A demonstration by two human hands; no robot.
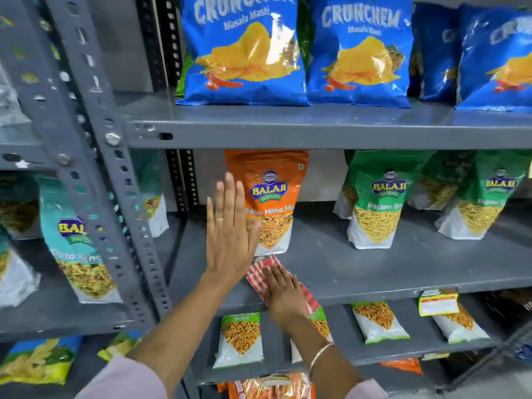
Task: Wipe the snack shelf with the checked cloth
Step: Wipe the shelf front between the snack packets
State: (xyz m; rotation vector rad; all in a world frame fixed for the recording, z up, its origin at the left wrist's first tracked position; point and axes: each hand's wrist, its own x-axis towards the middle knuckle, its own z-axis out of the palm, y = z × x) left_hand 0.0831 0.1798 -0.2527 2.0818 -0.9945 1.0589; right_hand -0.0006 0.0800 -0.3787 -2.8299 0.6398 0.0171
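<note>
The red-and-white checked cloth (260, 276) lies on the front part of the grey middle shelf (359, 266). My right hand (283, 295) presses flat on top of the cloth near the shelf's front edge. My left hand (230, 231) is raised with its fingers straight and apart, its palm against the left side of an upright orange Balaji snack pouch (273, 203) that stands just behind the cloth. Part of the cloth is hidden under my right hand.
Green Balaji pouches (374, 203) stand to the right on the same shelf. Blue Crunchem chip bags (244, 53) fill the shelf above. A slotted grey upright (95, 156) stands at the left, with teal pouches (77, 240) beyond it. Smaller packets (240, 338) lie on the shelf below.
</note>
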